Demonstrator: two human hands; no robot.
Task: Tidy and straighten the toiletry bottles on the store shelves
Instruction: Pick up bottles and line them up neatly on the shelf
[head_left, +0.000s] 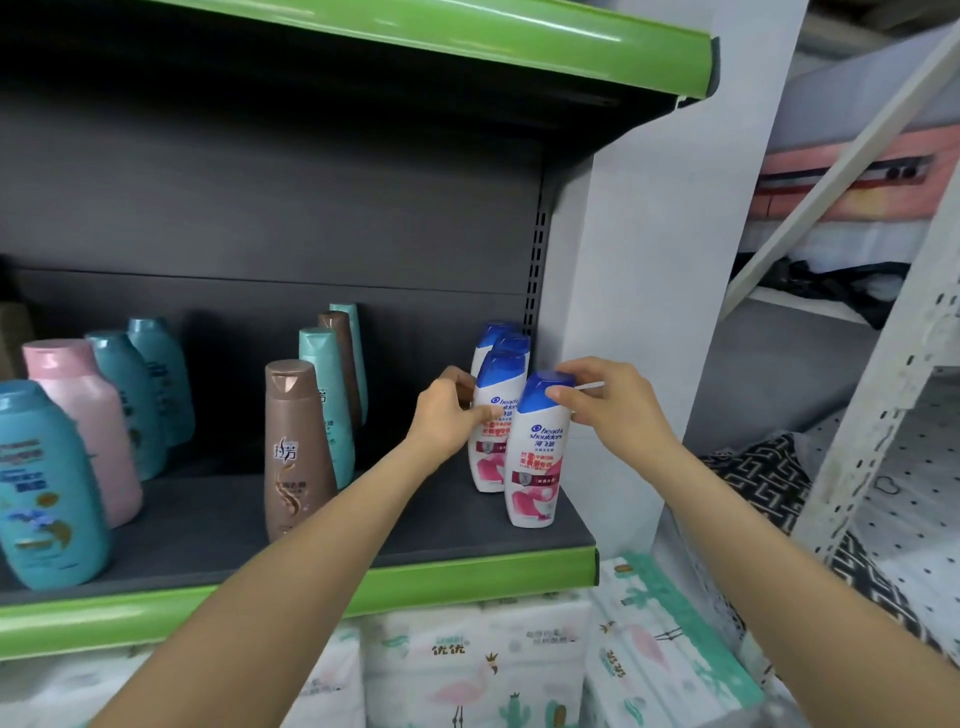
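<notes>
Up front, the white shampoo bottle (535, 457) w/ blue cap reads "head & shoulders" plus Chinese text on a pink label; it stands near the shelf (467, 525) front edge, at the right end by the white side panel (649, 260). Right hand (605, 397) pinches its cap from above, fingers curled on it. Left hand (447, 415) grips the second bottle (493, 431) of the same brand just behind, thumb on its label. Two more blue caps (506, 338) line up behind those, toward the back wall. Left of them: a brown bottle (296, 447) w/ Chinese lettering, teal bottles (327, 395) behind it, then a pink bottle (83, 426) and a big teal bottle (47, 483) at the far left, text too blurred to read. All bottles shut, contents not visible. Below the green shelf lip, tissue packs (483, 670) w/ flamingo and cactus print, Chinese logo.
</notes>
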